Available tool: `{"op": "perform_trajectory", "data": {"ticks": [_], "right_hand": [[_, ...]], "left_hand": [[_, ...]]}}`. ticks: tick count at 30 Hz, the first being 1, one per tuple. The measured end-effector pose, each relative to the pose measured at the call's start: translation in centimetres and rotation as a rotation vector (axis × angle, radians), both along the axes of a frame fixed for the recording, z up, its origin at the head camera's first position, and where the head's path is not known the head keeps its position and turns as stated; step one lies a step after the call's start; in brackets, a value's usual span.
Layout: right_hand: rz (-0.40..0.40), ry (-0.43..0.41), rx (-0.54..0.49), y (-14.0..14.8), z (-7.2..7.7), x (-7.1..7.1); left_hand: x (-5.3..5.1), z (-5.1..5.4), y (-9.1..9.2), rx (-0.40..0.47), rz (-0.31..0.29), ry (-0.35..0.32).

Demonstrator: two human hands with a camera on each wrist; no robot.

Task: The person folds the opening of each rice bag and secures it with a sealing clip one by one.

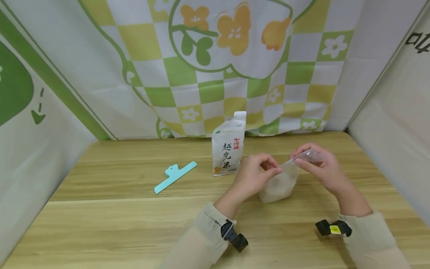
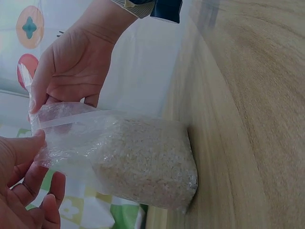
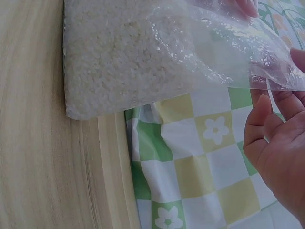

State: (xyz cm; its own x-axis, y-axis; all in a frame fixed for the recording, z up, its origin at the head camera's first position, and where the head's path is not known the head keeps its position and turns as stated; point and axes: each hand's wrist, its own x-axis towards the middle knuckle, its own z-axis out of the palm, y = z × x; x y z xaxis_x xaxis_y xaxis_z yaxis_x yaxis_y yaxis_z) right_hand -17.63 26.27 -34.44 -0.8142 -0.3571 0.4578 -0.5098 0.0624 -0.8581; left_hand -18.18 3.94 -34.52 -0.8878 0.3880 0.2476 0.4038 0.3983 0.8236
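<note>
A clear plastic bag of white rice (image 1: pixel 277 185) stands upright on the table, its lower part full and its upper part loose film. At the left end of its top edge, my left hand (image 1: pixel 256 173) pinches the film between thumb and fingers. The right hand (image 1: pixel 319 166) pinches the opposite end of that edge, with a flap of film lying over the fingers. In the left wrist view, a seal-like strip (image 2: pixel 71 118) crosses the bag below the top. Whether the mouth is sealed I cannot tell.
A white printed rice package (image 1: pixel 228 145) stands behind my left hand, its top slanting up to the right. Further left lies a light blue bag clip (image 1: pixel 175 177). A patterned curtain (image 1: pixel 208 93) hangs behind the wooden table (image 1: pixel 111 220).
</note>
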Motion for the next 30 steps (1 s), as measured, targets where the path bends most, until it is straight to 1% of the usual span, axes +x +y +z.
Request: {"op": "perform_trajectory", "data": {"ticks": [6,10,13,17,20,24,26,30], "right_hand": [[-0.038,-0.001,0.009,0.0,0.0,-0.1],[-0.054,0.008,0.015,-0.1,0.0,-0.1],[-0.047,0.021,0.022,-0.1,0.0,-0.1],[-0.034,-0.009,0.017,0.0,0.0,0.3],[-0.043,-0.03,0.024,0.0,-0.1,0.6],[-0.07,0.002,0.049,0.3,0.0,0.7],[-0.076,0.024,0.042,0.5,0.3,0.6],[-0.048,0.106,0.032,1.2,1.4,0.6]], "left_hand": [[-0.1,0.2,0.4,0.005,0.013,0.009],[-0.2,0.5,1.3,0.024,0.032,0.039],[-0.1,0.5,1.8,0.035,0.047,0.062],[0.1,0.3,1.8,0.043,0.042,0.075],[0.3,0.0,1.7,0.05,0.038,0.086],[0.2,-0.1,1.8,0.048,0.048,0.114],[0.1,0.0,1.8,0.041,0.053,0.125],[-0.1,0.3,1.8,0.049,0.043,0.134]]}}
